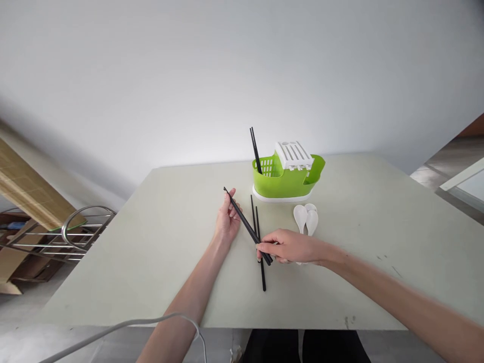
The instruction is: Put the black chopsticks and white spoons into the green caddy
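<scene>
A pair of black chopsticks (pixel 245 224) slants above the table between my two hands. My right hand (pixel 285 245) pinches them near their thick lower ends. My left hand (pixel 228 218) is closed around the thin upper ends, with thumb and forefinger on either side. Beneath them, more black chopsticks (pixel 263 277) lie on the table, partly covered by the held pair and my right fingers. White spoons (pixel 300 217) rest in a cluster beyond my right hand, their handles mostly hidden by it. Behind stands a green cutlery holder (pixel 282 187) with black chopsticks (pixel 256 151) upright in its left compartment.
The holder has a white slotted top (pixel 295 155) and a white base. It stands on the pale table (pixel 363 212) near the wall. A grey cable (pixel 124 322) crosses my left forearm. A metal rack (pixel 68 237) with cardboard stands left of the table.
</scene>
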Available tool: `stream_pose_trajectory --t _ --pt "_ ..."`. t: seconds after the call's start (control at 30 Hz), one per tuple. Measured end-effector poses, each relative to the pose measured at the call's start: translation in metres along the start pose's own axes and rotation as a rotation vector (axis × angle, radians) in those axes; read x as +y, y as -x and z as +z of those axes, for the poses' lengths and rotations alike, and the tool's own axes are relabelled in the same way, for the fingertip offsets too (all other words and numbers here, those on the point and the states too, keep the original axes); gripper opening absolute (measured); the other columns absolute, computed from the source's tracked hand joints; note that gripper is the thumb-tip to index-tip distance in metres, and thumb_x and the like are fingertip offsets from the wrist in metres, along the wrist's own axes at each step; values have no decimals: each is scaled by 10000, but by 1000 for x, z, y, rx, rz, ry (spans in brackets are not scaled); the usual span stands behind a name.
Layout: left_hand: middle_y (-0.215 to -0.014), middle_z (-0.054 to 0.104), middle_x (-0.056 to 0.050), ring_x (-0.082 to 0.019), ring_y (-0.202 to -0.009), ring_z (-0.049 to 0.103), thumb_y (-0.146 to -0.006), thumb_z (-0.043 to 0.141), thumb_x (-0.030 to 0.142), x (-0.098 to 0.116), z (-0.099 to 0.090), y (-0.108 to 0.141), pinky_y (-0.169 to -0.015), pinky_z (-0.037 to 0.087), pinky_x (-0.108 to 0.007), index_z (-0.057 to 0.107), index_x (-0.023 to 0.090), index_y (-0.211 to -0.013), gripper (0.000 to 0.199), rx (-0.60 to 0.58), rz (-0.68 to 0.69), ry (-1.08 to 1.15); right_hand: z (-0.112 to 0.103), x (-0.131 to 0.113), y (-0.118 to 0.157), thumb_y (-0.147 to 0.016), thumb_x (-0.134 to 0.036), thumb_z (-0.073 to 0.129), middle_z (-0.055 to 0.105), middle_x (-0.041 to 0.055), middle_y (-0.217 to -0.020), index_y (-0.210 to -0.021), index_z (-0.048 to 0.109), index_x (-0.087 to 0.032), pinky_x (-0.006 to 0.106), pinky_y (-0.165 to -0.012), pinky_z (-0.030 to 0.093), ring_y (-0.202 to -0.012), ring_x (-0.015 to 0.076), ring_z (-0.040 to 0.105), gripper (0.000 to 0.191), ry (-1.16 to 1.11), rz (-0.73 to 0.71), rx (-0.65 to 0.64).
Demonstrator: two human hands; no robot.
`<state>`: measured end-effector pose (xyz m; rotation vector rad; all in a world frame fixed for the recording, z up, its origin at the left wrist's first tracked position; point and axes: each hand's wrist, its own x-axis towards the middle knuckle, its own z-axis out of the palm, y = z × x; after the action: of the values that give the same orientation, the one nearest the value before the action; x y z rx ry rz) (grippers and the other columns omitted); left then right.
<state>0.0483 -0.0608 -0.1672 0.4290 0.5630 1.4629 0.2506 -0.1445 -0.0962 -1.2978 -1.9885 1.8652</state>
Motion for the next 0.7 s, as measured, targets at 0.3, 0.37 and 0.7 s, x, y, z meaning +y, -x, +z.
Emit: stream_pose_trajectory --t 0.3,0.37,0.7 --pt "-603 400 100 -3 -453 338 -846 864 350 -1 -1 -1 -425 324 -129 755 94 -1050 345 -41 -36 -88 -9 3 10 -997 -592 535 408 -52 -613 -900 695 -193 239 -505 258 -550 102 349 441 99 50 51" --pt "-600 413 93 -6 -459 346 -827 879 348 -2 0 0 -423 317 -134 764 87 -1020 345 -59 -47 -114 -11 6 13 -990 -603 536 432 -42 -643 -906 707 -197 243 -506 274 -558 105 365 449 129 50 78" --pt "-568 456 67 -23 -457 341 -840 866 325 -5 8 7 -442 308 -171 779 76 -965 292 -73 -69 -174 -23 15 35 -993 -604 537 608 6 -771 -902 733 -219 255 -532 338 -598 114 456 441 204 72 151"
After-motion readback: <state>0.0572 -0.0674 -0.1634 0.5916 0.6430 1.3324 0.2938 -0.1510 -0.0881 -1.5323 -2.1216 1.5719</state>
